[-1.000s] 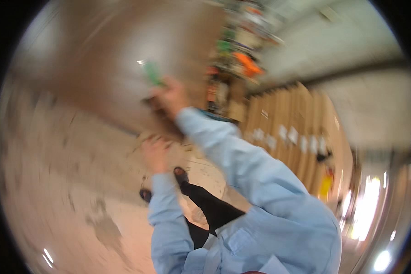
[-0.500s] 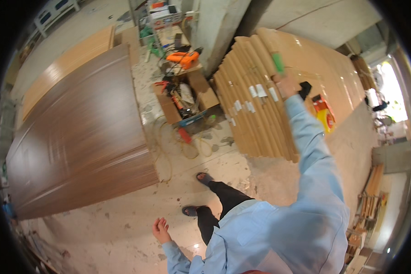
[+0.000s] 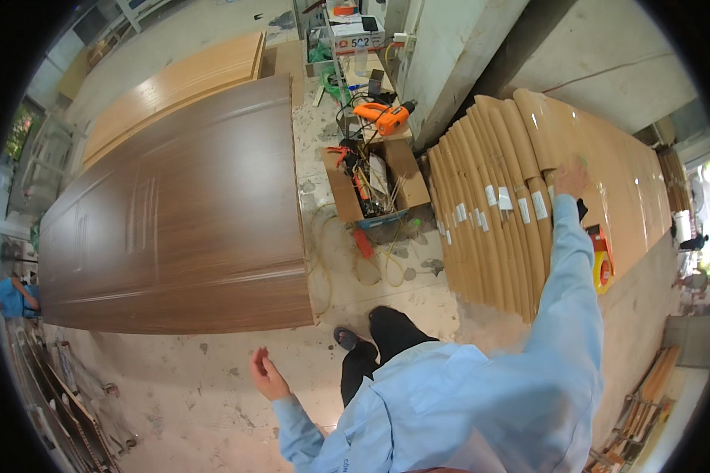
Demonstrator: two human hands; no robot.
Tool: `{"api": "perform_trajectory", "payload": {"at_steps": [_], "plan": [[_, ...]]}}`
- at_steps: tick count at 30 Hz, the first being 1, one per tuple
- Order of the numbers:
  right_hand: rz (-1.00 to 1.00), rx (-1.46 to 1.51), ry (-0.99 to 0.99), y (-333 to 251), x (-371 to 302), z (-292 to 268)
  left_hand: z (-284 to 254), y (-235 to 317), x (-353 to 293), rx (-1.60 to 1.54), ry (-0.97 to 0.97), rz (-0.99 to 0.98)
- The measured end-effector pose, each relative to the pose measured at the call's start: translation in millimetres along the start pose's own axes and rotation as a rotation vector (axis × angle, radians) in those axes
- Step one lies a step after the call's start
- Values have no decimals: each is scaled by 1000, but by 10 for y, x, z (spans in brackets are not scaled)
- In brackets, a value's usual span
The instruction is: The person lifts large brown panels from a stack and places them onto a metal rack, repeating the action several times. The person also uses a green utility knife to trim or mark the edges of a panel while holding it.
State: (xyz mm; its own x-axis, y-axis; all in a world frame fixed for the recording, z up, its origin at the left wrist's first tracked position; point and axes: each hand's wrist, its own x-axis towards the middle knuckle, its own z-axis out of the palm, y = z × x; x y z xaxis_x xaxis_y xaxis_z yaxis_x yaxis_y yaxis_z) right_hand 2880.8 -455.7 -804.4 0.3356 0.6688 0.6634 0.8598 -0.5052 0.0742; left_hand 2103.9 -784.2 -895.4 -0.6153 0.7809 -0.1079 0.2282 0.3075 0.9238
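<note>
My right hand (image 3: 571, 180) reaches out over the stack of brown cardboard-wrapped panels (image 3: 497, 229), blurred by motion. A small green object (image 3: 584, 162) shows faintly at its fingertips; its kind I cannot make out. Close beside that wrist, a black item (image 3: 581, 210) and a red and yellow package (image 3: 602, 264) lie on the stack. My left hand (image 3: 269, 376) hangs over the floor near the front edge of a dark brown wood-grain panel (image 3: 181, 213), fingers extended, holding nothing.
Between panel and stack stands an open cardboard box (image 3: 410, 169) of tools, with an orange power tool (image 3: 383, 117) behind it. A yellowish cord (image 3: 323, 268) loops over the floor. Lighter wood panels (image 3: 173, 83) lie beyond the dark one. At far left a person's blue sleeve (image 3: 14, 298) shows.
The view has swung, so the scene sits further right. My right hand, with the green object at its fingers, is now further over the stack. My left hand has risen slightly, its fingers straighter.
</note>
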Motion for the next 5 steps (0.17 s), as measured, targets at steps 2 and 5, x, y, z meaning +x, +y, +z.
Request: {"api": "perform_trajectory", "payload": {"at_steps": [2,5], "plan": [[-285,257,-41,-372,48,6,312,151,405,30,-22,99],[-363,435,-325,-1160,-47,161,924,562,947,57,-126,110]]}}
